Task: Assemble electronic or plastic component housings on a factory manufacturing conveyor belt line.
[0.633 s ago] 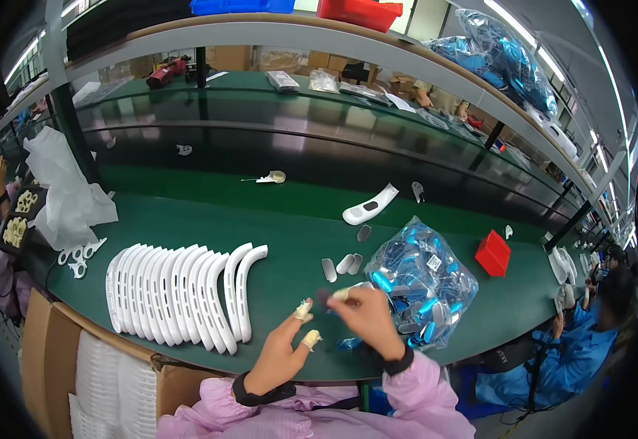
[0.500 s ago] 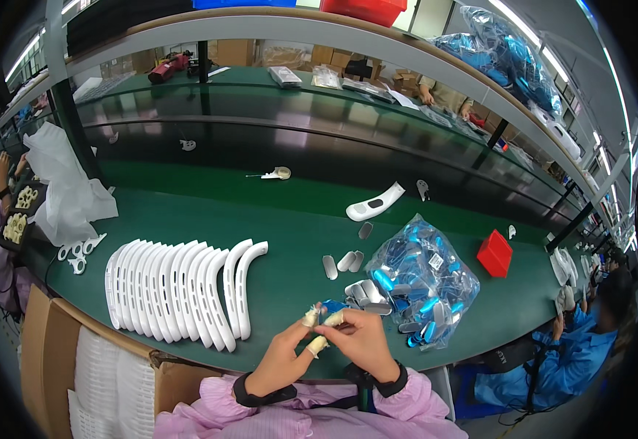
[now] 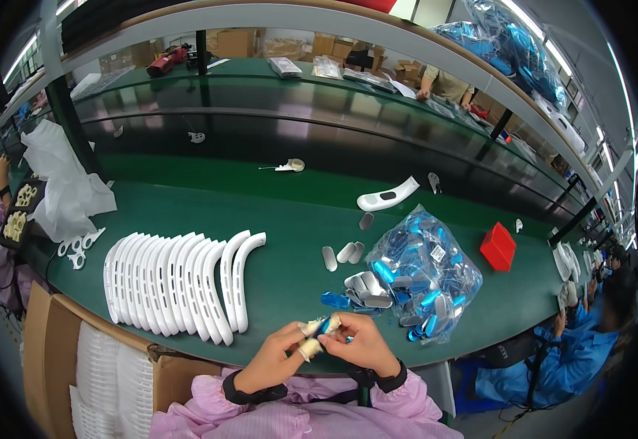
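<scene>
My left hand (image 3: 269,364) and my right hand (image 3: 366,347) meet over the near edge of the green table (image 3: 187,203). Cream finger cots cover several fingertips. Pinched between both hands is a small blue-filmed piece (image 3: 325,327), mostly hidden by the fingers. Just beyond them lies a flat blue piece (image 3: 335,300), beside a heap of grey oval covers (image 3: 368,285). A clear plastic bag (image 3: 436,252) of blue-filmed covers rests to the right of the heap. More loose oval covers (image 3: 329,258) lie farther off.
Curved white slotted shells (image 3: 165,282) stand in a row at left. A red bin (image 3: 498,247) sits at right. On the dark green belt are a white shell (image 3: 388,195) and small parts (image 3: 289,165). An open carton (image 3: 62,322) stands lower left; co-workers (image 3: 582,344) sit either side.
My hands have drawn slightly lower, and a blue-filmed piece now shows between the fingertips. Parts on the belt have shifted right. The flat blue piece near the heap is less covered by my fingers.
</scene>
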`<state>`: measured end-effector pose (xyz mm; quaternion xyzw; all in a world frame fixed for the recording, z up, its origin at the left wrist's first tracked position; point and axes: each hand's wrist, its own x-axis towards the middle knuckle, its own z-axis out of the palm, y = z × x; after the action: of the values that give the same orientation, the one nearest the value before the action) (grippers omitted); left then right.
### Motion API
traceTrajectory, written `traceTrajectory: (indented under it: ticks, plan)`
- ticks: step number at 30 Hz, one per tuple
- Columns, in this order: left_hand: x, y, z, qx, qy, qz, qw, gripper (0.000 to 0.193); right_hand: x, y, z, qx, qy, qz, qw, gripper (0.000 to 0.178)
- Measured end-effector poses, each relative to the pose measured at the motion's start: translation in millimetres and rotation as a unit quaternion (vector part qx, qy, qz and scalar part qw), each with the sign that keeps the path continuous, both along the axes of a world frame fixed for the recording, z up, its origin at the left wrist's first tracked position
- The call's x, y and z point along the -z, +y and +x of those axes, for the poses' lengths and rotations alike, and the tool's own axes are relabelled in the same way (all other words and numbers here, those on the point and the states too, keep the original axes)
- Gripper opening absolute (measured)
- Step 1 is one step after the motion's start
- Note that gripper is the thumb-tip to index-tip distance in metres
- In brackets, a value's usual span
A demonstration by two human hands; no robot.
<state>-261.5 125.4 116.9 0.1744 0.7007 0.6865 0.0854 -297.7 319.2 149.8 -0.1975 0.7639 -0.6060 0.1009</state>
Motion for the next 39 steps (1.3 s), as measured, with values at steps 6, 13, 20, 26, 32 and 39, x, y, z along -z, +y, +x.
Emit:
traceTrajectory:
  ticks: [6,13,20,26,32,39]
  plan:
    - [-9,-7,-5,-0.079,-0.148,0.141,0.976,0.029,2,20,3,0.271,0.171,0.075,0.944,0.011]
    - [0,1,-5,-0.074,-0.112,0.154,0.979,0.024,14,36,24,0.000,0.250,0.429,0.868,0.023]
    - [-1,4,-4,-0.025,-0.109,0.113,0.987,0.027,-16,11,7,0.061,0.156,0.107,0.980,0.026]
    - [-10,-1,1,-0.055,-0.068,0.028,0.996,0.037,10,-8,5,0.071,-0.036,-0.176,0.981,0.018]
    - [-26,-10,-14,-0.113,0.108,-0.047,0.986,0.032,-2,-2,4,-0.015,0.001,0.032,0.999,0.016]
    - [-21,-1,-9,-0.146,-0.026,-0.020,0.989,0.014,27,4,5,0.015,-0.185,-0.279,0.942,0.012]
